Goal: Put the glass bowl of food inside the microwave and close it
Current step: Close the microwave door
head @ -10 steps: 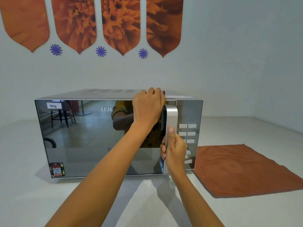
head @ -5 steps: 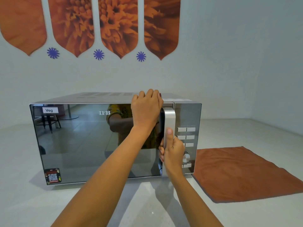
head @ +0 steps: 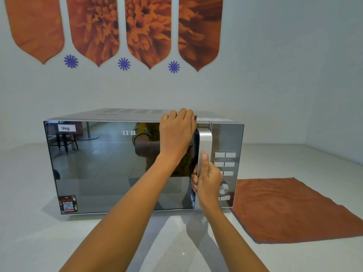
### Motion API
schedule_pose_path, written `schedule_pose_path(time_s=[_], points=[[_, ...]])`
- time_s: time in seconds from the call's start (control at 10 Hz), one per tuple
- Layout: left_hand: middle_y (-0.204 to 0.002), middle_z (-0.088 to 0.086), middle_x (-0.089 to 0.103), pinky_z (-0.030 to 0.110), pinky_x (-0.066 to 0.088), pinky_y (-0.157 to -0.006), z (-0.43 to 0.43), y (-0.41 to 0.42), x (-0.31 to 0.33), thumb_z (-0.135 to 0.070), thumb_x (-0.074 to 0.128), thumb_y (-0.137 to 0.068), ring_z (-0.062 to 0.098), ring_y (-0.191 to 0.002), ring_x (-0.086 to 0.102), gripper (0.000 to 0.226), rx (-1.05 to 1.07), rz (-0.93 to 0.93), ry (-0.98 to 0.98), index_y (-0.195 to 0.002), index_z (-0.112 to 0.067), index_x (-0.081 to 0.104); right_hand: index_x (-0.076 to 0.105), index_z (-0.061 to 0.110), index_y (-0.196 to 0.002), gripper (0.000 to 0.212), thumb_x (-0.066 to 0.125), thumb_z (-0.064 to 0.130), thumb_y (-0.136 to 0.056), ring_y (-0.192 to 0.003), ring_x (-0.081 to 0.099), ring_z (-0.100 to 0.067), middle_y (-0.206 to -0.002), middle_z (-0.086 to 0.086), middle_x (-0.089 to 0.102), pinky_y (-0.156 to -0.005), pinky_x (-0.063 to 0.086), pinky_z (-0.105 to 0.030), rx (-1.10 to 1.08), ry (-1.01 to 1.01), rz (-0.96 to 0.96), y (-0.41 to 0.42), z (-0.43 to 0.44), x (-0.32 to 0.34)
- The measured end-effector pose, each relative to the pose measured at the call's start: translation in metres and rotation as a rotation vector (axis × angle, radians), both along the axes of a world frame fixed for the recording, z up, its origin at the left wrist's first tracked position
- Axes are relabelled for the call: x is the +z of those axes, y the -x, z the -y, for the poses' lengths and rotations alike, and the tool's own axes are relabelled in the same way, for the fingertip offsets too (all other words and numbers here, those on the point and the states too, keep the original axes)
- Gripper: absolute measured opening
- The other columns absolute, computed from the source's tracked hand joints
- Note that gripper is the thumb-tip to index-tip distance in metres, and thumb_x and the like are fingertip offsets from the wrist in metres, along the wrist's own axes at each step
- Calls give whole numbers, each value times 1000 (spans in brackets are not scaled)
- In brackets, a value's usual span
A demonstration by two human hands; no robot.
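**Door shut, bowl out of sight**

I can't see the glass bowl anywhere; the microwave (head: 121, 165) door only mirrors the room, so whether the bowl is inside I cannot tell. My right hand (head: 208, 181) is clenched around the silver handle (head: 205, 142), thumb up its front. My left hand (head: 176, 134) drapes over the door's top edge, fingers curled onto the roof. If I yank, the whole oven could slide on the smooth counter (head: 176, 252) toward the orange cloth (head: 290, 209).

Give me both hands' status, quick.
Left hand: open, lying over the top edge of the microwave, holding nothing.
Right hand: closed around the door handle.
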State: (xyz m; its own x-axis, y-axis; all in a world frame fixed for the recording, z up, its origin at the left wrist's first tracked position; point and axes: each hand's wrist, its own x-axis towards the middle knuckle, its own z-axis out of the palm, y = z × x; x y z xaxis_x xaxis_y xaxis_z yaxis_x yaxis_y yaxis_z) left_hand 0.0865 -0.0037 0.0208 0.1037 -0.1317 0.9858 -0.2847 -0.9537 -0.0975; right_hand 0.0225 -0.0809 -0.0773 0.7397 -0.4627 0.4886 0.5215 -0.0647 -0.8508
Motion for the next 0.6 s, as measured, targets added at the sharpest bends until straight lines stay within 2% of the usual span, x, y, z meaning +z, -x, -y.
schedule_pose_path(time_s=[0.1, 0.2, 0.3, 0.4, 0.5, 0.6], points=[[-72, 2, 59, 31, 33, -59, -6, 3, -1, -26, 33, -101, 17, -61, 46, 36, -35, -42, -76, -83, -14, 61, 49, 15, -60, 43, 42, 45, -90, -36, 48, -4, -53, -5, 49, -38, 41, -12, 17, 0, -13, 2, -1, 1], [-88, 3, 67, 34, 40, -69, -13, 9, -3, -26, 31, -101, 21, -75, 59, 37, -126, -117, -104, -96, -14, 65, 50, 15, -61, 45, 40, 52, -85, -37, 47, -5, -54, -6, 49, -38, 41, -14, 39, 5, -10, 4, 0, 1], [-126, 5, 63, 34, 37, -100, -22, 19, -12, -24, 30, -99, 22, -117, 57, 41, -263, -203, -94, -124, -12, 60, 50, 14, -63, 45, 40, 51, -87, -36, 47, -4, -54, -5, 50, -38, 42, -14, 42, 33, -5, 7, 1, 1], [-151, 6, 42, 32, 16, -119, -32, 29, -27, -19, 35, -99, 21, -142, 34, 45, -325, -256, -53, -142, -10, 44, 51, 12, -71, 47, 37, 52, -89, -39, 50, -5, -55, -4, 51, -40, 46, -18, 40, 104, -16, 9, 3, 1], [-160, 6, 24, 36, 11, -122, -43, 44, -45, -17, 38, -98, 21, -149, 16, 54, -302, -288, 21, -150, -11, 28, 52, 13, -102, 53, 32, 60, -89, -65, 61, -11, -77, -6, 63, -59, 57, -28, -165, 342, 13, 18, 2, -6], [-161, 10, 15, 41, 11, -123, -54, 55, -65, -24, 40, -98, 24, -150, 10, 60, -209, -298, 82, -153, -11, 17, 46, 10, -124, 34, 43, 32, -98, -101, 60, -17, -119, -10, 60, -82, 56, -28, -486, 451, 158, 27, 2, -8]])
